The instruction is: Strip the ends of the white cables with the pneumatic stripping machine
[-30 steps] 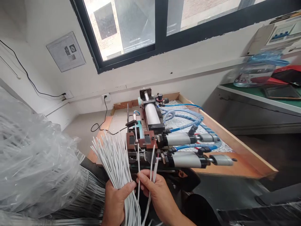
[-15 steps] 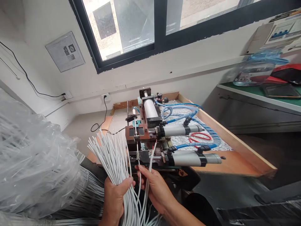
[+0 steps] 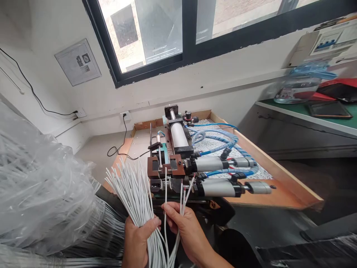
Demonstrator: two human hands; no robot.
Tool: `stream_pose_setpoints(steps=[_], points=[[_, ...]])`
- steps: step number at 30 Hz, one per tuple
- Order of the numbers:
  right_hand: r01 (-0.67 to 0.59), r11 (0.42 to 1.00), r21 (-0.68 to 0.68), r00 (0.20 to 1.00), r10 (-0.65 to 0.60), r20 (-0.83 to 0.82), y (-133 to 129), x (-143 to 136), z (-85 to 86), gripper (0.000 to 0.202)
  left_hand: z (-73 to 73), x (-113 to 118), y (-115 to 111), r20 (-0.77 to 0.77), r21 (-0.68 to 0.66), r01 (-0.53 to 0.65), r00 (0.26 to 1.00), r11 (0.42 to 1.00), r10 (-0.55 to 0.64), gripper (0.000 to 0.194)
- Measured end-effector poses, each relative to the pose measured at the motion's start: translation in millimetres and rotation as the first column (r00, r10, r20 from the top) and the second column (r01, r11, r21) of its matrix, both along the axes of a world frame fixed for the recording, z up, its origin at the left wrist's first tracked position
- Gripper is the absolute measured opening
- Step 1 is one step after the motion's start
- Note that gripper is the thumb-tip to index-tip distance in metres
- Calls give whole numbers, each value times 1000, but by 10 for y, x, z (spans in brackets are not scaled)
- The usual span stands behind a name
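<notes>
While the right hand point(image 3: 185, 227) pinches a single white wire point(image 3: 166, 191) between thumb and fingertip, it also grips a few loose wires point(image 3: 182, 203), some red-tipped. Beside it, the left hand point(image 3: 138, 238) is closed around a thick wire bundle point(image 3: 138, 201). Half a second ago the pinched wire showed a red end; now a white-ended one stands before the brown clamp plates point(image 3: 178, 172), which sit apart again, suggesting one strand is done and another presented. Beyond, a shallow wooden tray point(image 3: 284, 175) holds the machine point(image 3: 179, 136), blue hoses point(image 3: 217, 172) and white scraps point(image 3: 263, 172). At left, a clear plastic bag point(image 3: 41, 193) partly covers bundled wires point(image 3: 107, 219); at right, a plastic jug point(image 3: 298, 87) stands on a green table point(image 3: 347, 123), its contents hard to tell.
</notes>
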State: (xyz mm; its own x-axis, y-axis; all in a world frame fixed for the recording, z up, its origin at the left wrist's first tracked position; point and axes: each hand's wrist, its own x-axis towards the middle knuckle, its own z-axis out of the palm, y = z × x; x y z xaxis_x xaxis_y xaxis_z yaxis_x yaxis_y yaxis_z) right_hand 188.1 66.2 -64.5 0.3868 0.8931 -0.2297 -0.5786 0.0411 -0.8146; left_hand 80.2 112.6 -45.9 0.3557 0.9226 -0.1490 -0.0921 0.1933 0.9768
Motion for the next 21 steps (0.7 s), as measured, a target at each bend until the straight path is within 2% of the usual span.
stream_pose_setpoints(steps=[6,13,17,21], points=[[19,1000,-15,999,-19,-34,-16,1,-26,28,-81,-52,36,-11,-24,-6,1000,1000,6,8],[8,999,-39,993,-13,-121,60,32,10,26,-32,-30,49,0,-33,-16,1000,999,16,8],[4,999,-40,994,-8,-112,83,23,-3,28,-26,-40,48,5,-28,-13,1000,1000,13,8],[-20,1000,-16,995,18,-100,65,18,-43,27,-42,-52,49,28,-70,-62,998,996,64,13]])
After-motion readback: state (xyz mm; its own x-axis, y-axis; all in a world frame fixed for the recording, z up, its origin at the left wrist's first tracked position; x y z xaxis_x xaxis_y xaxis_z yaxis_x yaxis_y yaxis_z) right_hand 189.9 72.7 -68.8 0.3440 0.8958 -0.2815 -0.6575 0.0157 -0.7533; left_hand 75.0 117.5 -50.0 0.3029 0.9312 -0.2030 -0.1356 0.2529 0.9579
